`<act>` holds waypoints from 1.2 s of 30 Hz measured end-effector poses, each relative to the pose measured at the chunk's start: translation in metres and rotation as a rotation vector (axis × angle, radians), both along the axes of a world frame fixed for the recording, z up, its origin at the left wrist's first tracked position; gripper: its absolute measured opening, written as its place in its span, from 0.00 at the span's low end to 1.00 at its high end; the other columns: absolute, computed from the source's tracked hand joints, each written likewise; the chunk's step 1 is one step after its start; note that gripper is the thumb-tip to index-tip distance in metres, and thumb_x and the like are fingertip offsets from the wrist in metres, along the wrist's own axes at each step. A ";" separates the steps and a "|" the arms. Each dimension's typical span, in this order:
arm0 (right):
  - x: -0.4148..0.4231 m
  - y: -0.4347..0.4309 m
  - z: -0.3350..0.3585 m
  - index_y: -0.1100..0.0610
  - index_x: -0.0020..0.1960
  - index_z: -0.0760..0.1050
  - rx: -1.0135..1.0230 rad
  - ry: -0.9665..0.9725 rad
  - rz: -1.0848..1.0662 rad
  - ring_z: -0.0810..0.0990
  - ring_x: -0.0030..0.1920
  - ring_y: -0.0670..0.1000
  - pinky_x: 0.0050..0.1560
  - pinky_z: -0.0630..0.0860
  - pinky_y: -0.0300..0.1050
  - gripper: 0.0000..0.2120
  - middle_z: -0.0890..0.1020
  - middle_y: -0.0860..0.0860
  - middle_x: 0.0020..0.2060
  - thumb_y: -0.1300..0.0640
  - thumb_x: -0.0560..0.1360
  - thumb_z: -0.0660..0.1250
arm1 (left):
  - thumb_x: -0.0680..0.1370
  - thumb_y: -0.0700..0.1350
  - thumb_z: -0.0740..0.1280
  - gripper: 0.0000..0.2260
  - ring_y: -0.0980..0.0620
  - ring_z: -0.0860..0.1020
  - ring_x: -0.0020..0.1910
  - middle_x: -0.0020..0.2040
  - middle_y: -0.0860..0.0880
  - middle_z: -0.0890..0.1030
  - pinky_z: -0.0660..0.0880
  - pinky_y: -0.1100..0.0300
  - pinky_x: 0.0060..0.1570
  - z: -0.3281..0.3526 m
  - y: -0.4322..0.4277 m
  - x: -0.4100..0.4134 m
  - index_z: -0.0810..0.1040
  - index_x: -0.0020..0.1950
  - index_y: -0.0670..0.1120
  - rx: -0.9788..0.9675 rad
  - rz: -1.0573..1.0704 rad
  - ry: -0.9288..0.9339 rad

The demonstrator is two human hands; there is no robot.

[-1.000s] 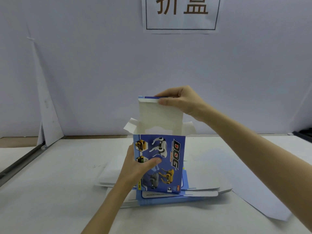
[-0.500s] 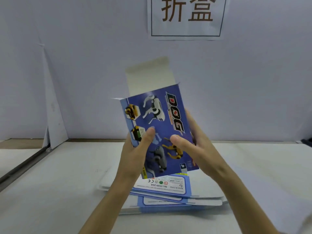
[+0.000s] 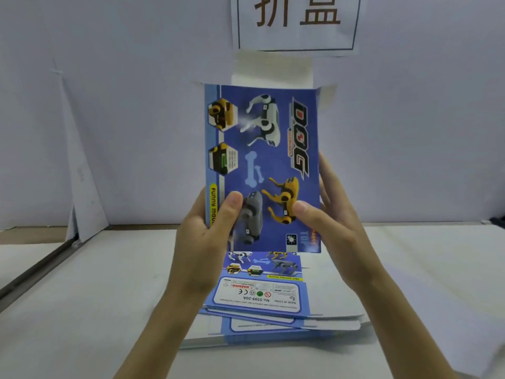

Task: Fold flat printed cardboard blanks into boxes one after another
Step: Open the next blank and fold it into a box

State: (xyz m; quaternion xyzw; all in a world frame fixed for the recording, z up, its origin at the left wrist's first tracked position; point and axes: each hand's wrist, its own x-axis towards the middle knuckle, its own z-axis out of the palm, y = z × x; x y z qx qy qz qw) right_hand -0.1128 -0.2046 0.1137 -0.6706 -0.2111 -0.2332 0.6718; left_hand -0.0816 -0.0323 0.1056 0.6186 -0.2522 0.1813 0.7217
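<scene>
Head view: on the white table [image 3: 82, 310] lies a stack of flat blue printed cardboard blanks [image 3: 259, 296]. Above it I hold a blue half-formed cardboard box [image 3: 262, 138] upright, its top flaps open. My left hand [image 3: 202, 242] and right hand [image 3: 330, 225] grip its lower sides, thumbs on the front, fingers [image 3: 326, 173] behind.

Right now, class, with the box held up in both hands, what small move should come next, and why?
Probably fold the side flap inward first: the left hand and right hand hold the box squared, yet its tall top flap stands open above.
</scene>
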 end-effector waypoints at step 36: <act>0.000 -0.006 -0.003 0.46 0.76 0.59 -0.203 -0.085 -0.049 0.71 0.69 0.47 0.62 0.75 0.48 0.35 0.71 0.44 0.70 0.52 0.72 0.69 | 0.64 0.71 0.68 0.32 0.56 0.81 0.54 0.54 0.58 0.83 0.76 0.58 0.53 -0.002 0.009 0.007 0.73 0.64 0.58 0.089 -0.195 0.102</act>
